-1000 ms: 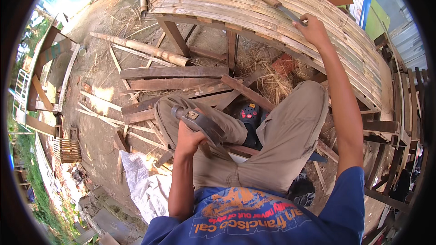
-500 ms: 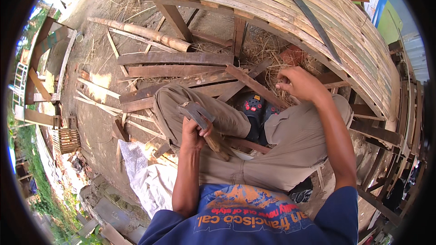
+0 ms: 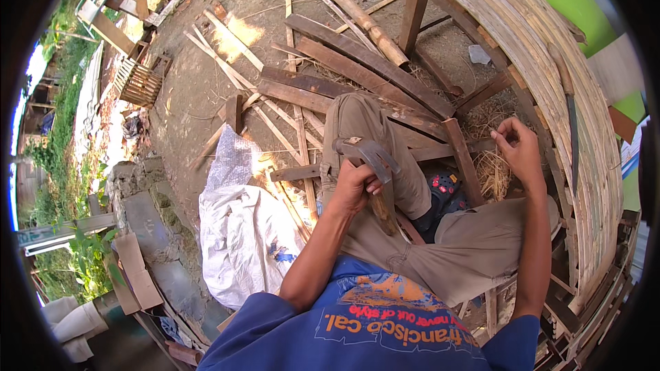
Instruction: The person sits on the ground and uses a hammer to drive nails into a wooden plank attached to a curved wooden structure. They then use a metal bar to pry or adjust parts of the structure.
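A claw hammer (image 3: pixel 372 154) with a worn wooden handle is gripped in my left hand (image 3: pixel 354 187), close below its metal head, above my left thigh. My right hand (image 3: pixel 520 151) is raised beyond my right knee, thumb and fingers drawn together in a pinch. Whatever may be between those fingertips is too small to tell. Just left of that hand, a brown wooden board (image 3: pixel 463 158) leans upward near my dark clog (image 3: pixel 445 191). Dry straw (image 3: pixel 493 173) lies below the right hand.
A bamboo-slat platform (image 3: pixel 526 41) runs along the right, bearing a long knife (image 3: pixel 572 113). Several dark planks (image 3: pixel 368 58) and a bamboo pole (image 3: pixel 350 7) lie on the dirt ahead. A white sack (image 3: pixel 240 240) sits at my left, and a slatted crate (image 3: pixel 139 82) stands farther off.
My view has swung left, so the scene sits farther right and more of the sack shows. The hammer stays in my left hand; my right hand remains raised, fingers curled.
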Available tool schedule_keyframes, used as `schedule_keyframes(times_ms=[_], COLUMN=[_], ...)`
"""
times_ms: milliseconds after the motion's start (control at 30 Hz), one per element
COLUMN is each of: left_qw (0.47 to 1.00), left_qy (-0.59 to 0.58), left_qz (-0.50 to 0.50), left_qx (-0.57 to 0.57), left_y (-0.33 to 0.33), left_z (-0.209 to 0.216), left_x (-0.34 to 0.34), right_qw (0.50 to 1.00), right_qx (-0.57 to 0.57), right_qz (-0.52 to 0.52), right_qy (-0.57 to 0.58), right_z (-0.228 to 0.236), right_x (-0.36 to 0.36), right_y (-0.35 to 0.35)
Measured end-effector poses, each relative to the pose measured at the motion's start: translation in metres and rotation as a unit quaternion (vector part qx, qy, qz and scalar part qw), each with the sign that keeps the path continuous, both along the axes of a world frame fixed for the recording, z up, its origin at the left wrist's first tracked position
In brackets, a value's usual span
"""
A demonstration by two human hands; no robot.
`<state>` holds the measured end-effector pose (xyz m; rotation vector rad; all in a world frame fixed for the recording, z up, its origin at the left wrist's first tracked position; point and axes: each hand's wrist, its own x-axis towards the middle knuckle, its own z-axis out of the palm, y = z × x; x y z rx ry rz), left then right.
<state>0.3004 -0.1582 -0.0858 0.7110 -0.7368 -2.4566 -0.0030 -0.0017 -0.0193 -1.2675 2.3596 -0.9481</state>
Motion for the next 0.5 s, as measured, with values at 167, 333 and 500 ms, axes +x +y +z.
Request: schedule_keyframes(times_ms=[167, 333, 500], left_qw=[0.993, 0.988, 0.964], left_qy=[-0.040, -0.041, -0.038], left_qz=[-0.039, -0.069, -0.208], left_qx=[-0.106, -0.133, -0.162], left_y=[0.000, 0.021, 0.044], left_z=[0.015, 0.039, 0.038], left_x=[-0.001, -0.025, -0.050], right_qw=[0.995, 0.971, 0.917], right_qx=[-0.069, -0.202, -0.331], right_qz=[0.000, 0.007, -0.095], right_qy=[-0.069, -0.130, -0.201], right_z=[0.011, 0.026, 0.020], right_x=[0.032, 0.074, 0.105], right_y=[-0.018, -0.009, 0.049])
